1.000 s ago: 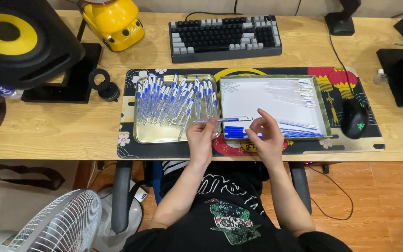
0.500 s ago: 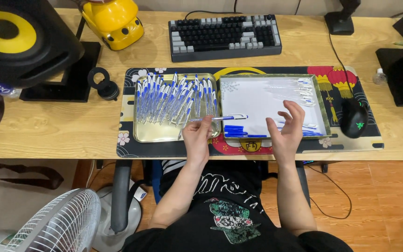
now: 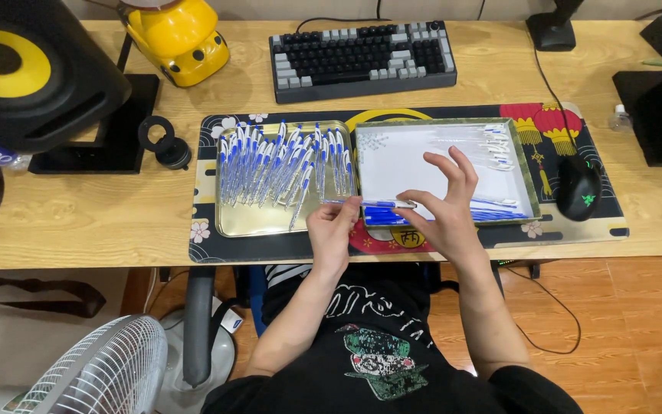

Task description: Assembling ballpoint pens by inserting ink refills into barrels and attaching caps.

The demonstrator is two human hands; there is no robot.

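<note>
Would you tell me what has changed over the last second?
The right hand reached out over the right tray, then came back to the pen that the left hand has kept holding. The pens in the left tray stayed put.

Scene is showing bright, even indoor light w/ warm cast on the wooden desk (image 3: 78,222); light is coming from above, so shadows are falling short and soft under the keyboard (image 3: 362,57) and speaker (image 3: 32,69). Metal tray (image 3: 258,218) is throwing a mild sheen, white tray (image 3: 400,161) is reading near blown-out, washing out the clear parts on it. Focus is holding sharp mid-frame; fingers on the right hand (image 3: 442,207) are looking slightly soft. Desk edges are bowing a bit — wide-angle distortion. Floor below is sitting dimmer.
</note>
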